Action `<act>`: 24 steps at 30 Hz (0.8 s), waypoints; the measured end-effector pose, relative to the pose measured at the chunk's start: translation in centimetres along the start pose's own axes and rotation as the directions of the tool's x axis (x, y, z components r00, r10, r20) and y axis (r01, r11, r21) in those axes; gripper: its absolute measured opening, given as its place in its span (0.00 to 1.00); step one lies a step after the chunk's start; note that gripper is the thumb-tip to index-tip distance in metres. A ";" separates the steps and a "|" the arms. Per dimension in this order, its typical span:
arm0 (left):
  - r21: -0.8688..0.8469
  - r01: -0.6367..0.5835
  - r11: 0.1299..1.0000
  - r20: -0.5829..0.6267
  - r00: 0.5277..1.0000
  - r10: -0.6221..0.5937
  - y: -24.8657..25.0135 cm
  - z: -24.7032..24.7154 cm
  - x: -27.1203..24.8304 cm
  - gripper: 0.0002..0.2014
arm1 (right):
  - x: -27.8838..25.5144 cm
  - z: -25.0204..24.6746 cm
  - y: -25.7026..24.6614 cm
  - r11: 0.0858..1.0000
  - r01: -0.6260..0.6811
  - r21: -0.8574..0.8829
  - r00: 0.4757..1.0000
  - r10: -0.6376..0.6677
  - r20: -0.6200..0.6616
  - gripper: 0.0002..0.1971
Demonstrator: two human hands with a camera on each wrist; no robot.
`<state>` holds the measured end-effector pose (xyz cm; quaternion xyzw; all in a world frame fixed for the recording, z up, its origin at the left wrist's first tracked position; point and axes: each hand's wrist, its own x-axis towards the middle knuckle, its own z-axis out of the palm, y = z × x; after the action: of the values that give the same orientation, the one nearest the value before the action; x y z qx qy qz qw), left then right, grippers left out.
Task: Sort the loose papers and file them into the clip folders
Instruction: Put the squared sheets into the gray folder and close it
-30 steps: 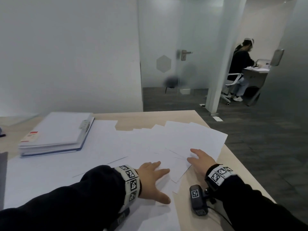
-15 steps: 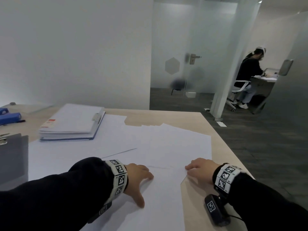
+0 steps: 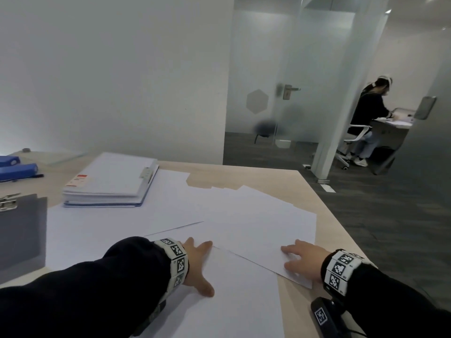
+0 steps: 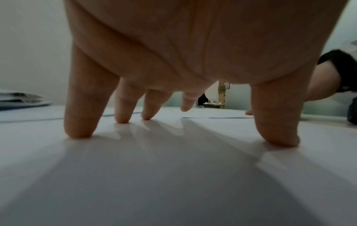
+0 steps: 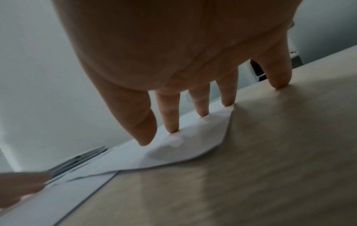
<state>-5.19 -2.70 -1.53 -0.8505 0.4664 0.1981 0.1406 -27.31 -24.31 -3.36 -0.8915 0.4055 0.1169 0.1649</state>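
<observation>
Loose white papers lie fanned across the wooden table. My left hand lies spread, its straight fingertips pressing on the nearest sheet. My right hand presses the near corner of the gathered sheets with straight fingers, its little finger touching bare wood. A full clip folder lies closed at the back left. A grey clipboard lies at the left edge.
Two blue objects sit at the far left. The table's right edge drops to dark carpet. A black device hangs under my right wrist. Another person sits at a desk beyond a glass partition.
Both hands have pulled the fanned sheets toward me and closer together into a tighter pile. My head has turned left, which brings the clipboard and blue objects into view.
</observation>
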 end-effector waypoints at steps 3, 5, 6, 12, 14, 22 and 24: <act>-0.173 -0.158 0.972 -0.053 0.987 0.151 1.2 0.1 0.3 0.59 | -0.4 0.0 0.0 1.000 0.015 -0.005 1.000 -0.015 -0.009 0.23; -0.288 -0.231 0.929 -0.097 0.972 0.212 1.7 0.0 0.3 0.56 | -1.0 -0.1 0.2 1.000 0.001 -0.012 1.000 -0.001 -0.023 0.16; -0.331 -0.243 0.912 -0.122 0.969 0.214 1.7 -0.1 0.3 0.55 | -1.3 -0.1 0.2 1.000 -0.011 -0.023 0.999 0.011 -0.035 0.11; -0.315 0.104 0.943 -0.133 0.979 -0.152 -2.2 -0.3 -0.3 0.56 | -2.4 -0.2 0.3 0.996 -0.037 -0.086 0.997 0.031 -0.069 0.28; -0.243 0.205 0.948 -0.079 0.970 -0.230 -3.5 -0.2 -1.0 0.58 | -3.0 0.0 -0.5 0.994 -0.028 -0.102 1.000 0.027 -0.011 0.38; -0.033 0.229 0.973 -0.071 0.970 -0.231 -3.2 2.2 -2.9 0.54 | -5.5 0.8 -4.4 0.965 0.085 -0.250 0.995 -0.072 0.064 0.44; -0.066 0.234 0.970 -0.088 0.967 -0.239 -3.0 2.3 -3.1 0.52 | -6.1 1.3 -4.8 0.958 0.108 -0.265 0.994 -0.095 0.062 0.45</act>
<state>-4.61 2.16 -1.93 -0.9121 0.3622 0.1520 0.1171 -27.72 -16.66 -1.49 -0.9221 0.3357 0.1836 0.0581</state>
